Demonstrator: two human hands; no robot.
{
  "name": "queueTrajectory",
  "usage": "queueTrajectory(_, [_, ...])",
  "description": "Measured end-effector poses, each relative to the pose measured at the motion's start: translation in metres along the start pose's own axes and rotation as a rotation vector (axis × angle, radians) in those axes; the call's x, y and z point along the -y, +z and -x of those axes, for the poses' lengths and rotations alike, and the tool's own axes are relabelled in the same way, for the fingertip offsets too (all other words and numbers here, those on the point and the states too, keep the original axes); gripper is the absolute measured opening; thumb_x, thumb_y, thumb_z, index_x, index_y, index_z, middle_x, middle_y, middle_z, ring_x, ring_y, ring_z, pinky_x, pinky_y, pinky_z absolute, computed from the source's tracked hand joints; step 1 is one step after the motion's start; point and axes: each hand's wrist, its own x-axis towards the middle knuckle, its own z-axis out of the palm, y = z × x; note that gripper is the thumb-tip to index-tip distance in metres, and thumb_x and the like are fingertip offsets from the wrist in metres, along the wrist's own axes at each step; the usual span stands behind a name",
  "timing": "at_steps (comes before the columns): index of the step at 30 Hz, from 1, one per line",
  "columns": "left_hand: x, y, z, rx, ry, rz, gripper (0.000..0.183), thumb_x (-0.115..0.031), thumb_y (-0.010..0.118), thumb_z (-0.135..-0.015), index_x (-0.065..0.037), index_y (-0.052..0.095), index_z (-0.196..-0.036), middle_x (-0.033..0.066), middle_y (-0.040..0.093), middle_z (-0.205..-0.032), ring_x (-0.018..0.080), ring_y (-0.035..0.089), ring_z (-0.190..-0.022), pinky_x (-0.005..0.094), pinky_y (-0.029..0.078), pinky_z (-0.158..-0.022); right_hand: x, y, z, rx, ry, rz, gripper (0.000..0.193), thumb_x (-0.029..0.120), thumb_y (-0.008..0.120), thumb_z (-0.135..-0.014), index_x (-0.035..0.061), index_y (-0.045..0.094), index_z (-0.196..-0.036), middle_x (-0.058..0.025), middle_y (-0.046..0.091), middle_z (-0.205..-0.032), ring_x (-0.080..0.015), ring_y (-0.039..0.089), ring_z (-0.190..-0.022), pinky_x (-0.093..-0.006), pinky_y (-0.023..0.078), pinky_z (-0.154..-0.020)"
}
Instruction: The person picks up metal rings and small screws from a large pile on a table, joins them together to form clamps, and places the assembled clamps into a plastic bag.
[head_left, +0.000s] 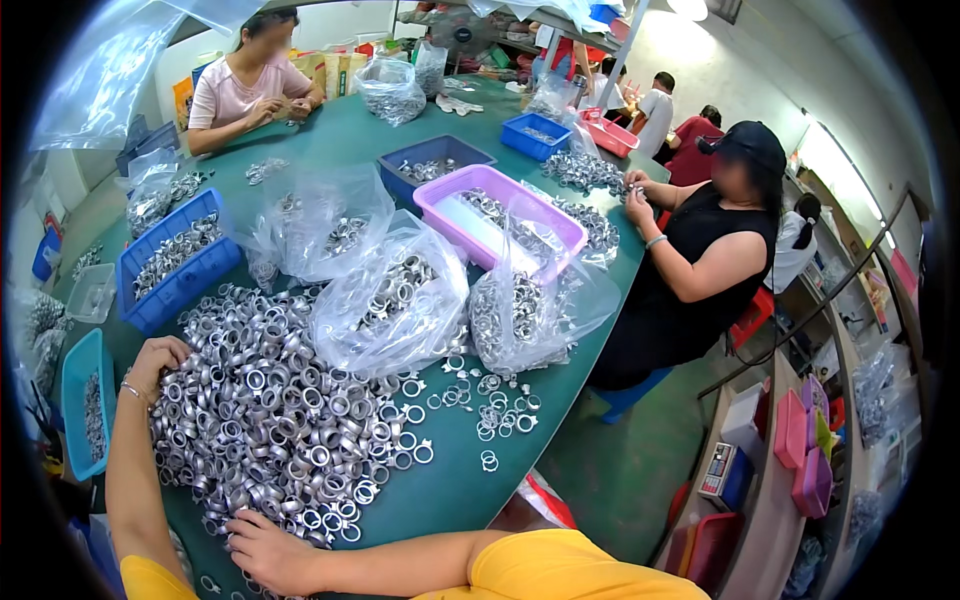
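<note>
The right hand [268, 553] is at the near edge of the table [465, 485], with its fingers bent at the near side of a large pile of silver-coloured metal rings [285, 400]. The rings lie directly in front of this grip and touch the fingertips; a few others are scattered just below the hand. I cannot tell if the fingers pinch one ring or only rest against several.

The left hand [160, 365], wearing a bracelet [132, 389], is toward the left edge, curled around the left side of the same pile. Here the rings are to the right of the grip, in contact with the fingers; whether it is pinching any is hidden from this view. So the pile lies between both hands and extends beyond them toward the middle of the table.

Left of the left hand, at the left edge, stands a turquoise tray [72, 375]. Behind the pile is a blue basket [190, 297] of rings, and beside it a clear plastic bag [395, 300] with more. A pink-purple basket [450, 243] stands farther. At the right edge a co-worker in black [715, 260] sits; at the far left corner, another in pink [225, 100].
</note>
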Motion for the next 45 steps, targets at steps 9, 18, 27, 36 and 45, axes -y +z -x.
queueTrajectory(9, [-0.009, 0.023, 0.051, 0.032, -0.071, -0.073, 0.013, -0.007, 0.061, -0.057, 0.003, 0.059, -0.066, 0.0111, 0.056, -0.094, 0.0231, 0.052, -0.092, 0.0296, 0.038, -0.085, 0.004, -0.001, -0.001, -0.144, -0.021, -0.051, 0.023, 0.011, 0.06, -0.063, -0.0032, 0.058, -0.08, -0.0168, 0.053, -0.093, -0.0343, 0.043, -0.106, -0.0476, 0.024, -0.103])
queueTrajectory(18, [-0.007, 0.064, 0.092, -0.089, 0.113, -0.338, 0.011, -0.008, 0.065, -0.06, -0.002, 0.057, -0.064, 0.0093, 0.058, -0.1, 0.0339, 0.042, -0.117, 0.0418, 0.028, -0.099, 0.0, -0.006, 0.003, -0.119, -0.042, -0.008, 0.023, 0.012, 0.06, -0.064, -0.0023, 0.057, -0.082, -0.0153, 0.053, -0.092, -0.0332, 0.045, -0.104, -0.0466, 0.025, -0.102])
queueTrajectory(27, [-0.003, 0.087, 0.134, -0.083, 0.46, -0.671, 0.024, -0.017, 0.067, -0.063, -0.003, 0.048, -0.06, 0.015, 0.06, -0.1, 0.0383, 0.046, -0.114, 0.0486, 0.029, -0.102, -0.005, -0.005, -0.006, -0.306, -0.179, 0.11, 0.014, 0.016, 0.057, -0.052, 0.0049, 0.051, -0.058, -0.0117, 0.049, -0.066, -0.0308, 0.049, -0.071, -0.0417, 0.039, -0.069])
queueTrajectory(36, [-0.004, 0.122, 0.201, -0.212, 0.405, -0.859, 0.018, -0.022, 0.06, -0.08, -0.006, 0.063, -0.09, 0.0093, 0.049, -0.128, 0.0377, 0.035, -0.124, 0.0444, 0.032, -0.1, 0.013, -0.021, 0.003, 0.078, -0.026, 0.298, 0.038, 0.022, 0.064, -0.07, 0.0063, 0.061, -0.104, -0.0116, 0.054, -0.113, -0.028, 0.04, -0.116, -0.0438, 0.025, -0.099])
queueTrajectory(45, [-0.016, 0.146, 0.251, -0.222, 0.352, -0.84, 0.023, -0.015, 0.062, -0.078, -0.006, 0.065, -0.099, 0.0131, 0.041, -0.135, 0.0339, 0.036, -0.126, 0.0416, 0.031, -0.101, 0.041, -0.061, 0.05, 0.3, 0.049, 0.396, 0.05, 0.033, 0.065, -0.075, 0.0175, 0.051, -0.12, -0.0077, 0.043, -0.129, -0.0257, 0.035, -0.123, -0.0485, 0.03, -0.097])
